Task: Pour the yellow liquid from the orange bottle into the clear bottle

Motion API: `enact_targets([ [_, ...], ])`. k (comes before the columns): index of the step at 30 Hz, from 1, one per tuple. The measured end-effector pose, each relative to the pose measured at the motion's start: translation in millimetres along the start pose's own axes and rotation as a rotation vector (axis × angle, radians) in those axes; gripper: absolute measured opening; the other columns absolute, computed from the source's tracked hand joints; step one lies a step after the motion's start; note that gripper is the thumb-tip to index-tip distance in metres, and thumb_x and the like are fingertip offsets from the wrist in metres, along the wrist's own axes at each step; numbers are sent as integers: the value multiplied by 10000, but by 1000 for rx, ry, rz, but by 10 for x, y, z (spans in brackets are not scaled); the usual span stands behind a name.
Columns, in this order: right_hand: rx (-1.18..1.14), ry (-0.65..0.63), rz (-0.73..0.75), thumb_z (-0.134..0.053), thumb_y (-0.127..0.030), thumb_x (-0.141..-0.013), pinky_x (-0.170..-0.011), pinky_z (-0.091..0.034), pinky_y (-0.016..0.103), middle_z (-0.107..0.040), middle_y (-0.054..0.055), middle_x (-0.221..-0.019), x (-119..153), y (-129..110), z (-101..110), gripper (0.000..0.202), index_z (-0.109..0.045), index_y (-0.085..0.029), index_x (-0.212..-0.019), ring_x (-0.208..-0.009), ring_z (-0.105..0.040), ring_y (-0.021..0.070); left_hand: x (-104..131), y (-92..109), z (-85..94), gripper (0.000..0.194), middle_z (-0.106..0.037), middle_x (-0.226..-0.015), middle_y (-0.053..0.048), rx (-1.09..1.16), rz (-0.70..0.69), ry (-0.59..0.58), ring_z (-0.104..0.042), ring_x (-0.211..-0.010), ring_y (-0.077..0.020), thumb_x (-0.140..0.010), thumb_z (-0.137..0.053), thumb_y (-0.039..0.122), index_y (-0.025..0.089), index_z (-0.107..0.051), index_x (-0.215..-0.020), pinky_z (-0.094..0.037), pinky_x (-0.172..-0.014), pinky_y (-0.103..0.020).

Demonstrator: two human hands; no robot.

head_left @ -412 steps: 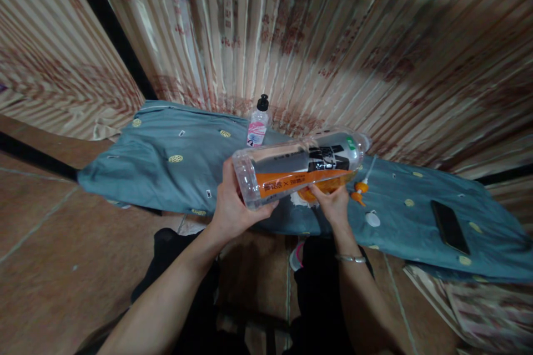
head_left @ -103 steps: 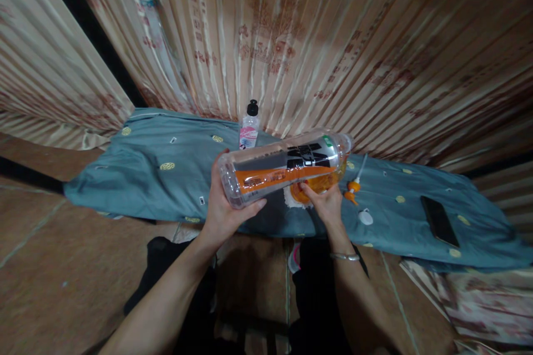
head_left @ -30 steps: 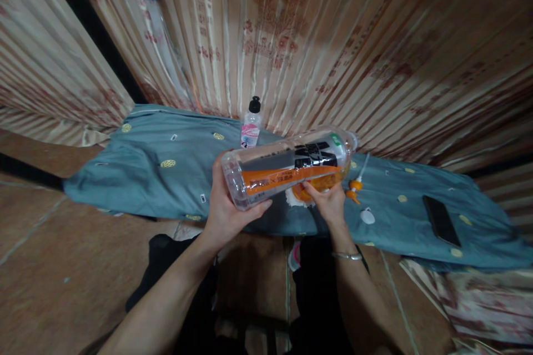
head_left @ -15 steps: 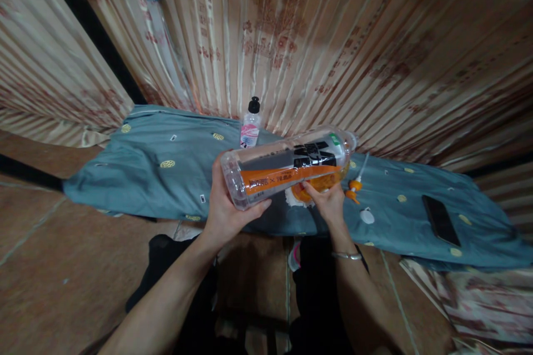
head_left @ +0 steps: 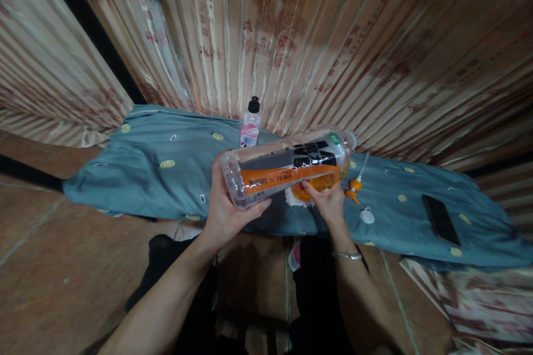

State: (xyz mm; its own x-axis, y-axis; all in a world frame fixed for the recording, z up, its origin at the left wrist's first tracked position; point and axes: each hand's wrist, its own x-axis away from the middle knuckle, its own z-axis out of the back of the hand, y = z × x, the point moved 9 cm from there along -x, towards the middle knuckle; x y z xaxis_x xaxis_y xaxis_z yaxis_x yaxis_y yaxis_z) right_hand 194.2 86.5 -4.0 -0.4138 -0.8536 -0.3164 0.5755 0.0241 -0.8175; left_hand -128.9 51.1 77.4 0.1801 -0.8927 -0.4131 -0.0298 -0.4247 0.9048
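A large clear plastic bottle with a black and orange label lies nearly level in the air, its neck pointing right. My left hand is wrapped round its base end. Beneath the neck end, my right hand grips an orange container, partly hidden behind the bottle. Whether liquid runs from the neck cannot be made out. Below the bottle, a white ruffled piece shows beside the orange container. An orange and white nozzle piece lies just right of my right hand, above a round white disc.
A small clear bottle with a black cap stands behind the large bottle. A black phone lies at the right on the teal patterned cloth. Pleated curtains hang behind, and black poles stand at the left.
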Motion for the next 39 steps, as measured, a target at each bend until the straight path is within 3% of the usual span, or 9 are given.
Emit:
enact_targets([
  [5, -20, -17, 1, -828, -676, -651, -978, -597, 531, -790, 180, -1127, 3, 16, -16, 722, -663, -168, -1137, -1038, -762, 370, 5, -15, -2, 910, -644, -1330, -154, -17, 16, -7, -695, -1204, -349, -589, -949, 529, 211, -528, -1330, -574, -1091, -566],
  [32, 20, 18, -57, -796, -785, -569, -1013, -565, 577, -761, 241, -1173, 3, -19, 34, 869, -649, -142, -1134, -1104, -738, 416, 2, 60, -4, 860, -646, -1314, -135, -19, -12, -2, -689, -1220, -347, -593, -961, 474, 229, -531, -1296, -579, -1093, -552],
  [39, -2, -20, -23, -834, -701, -633, -964, -600, 511, -792, 183, -1098, 11, 14, 0, 740, -668, -166, -1116, -1058, -757, 382, 5, 63, 4, 866, -653, -1310, -121, -28, -30, 14, -691, -1211, -341, -583, -961, 506, 254, -534, -1292, -596, -1071, -531],
])
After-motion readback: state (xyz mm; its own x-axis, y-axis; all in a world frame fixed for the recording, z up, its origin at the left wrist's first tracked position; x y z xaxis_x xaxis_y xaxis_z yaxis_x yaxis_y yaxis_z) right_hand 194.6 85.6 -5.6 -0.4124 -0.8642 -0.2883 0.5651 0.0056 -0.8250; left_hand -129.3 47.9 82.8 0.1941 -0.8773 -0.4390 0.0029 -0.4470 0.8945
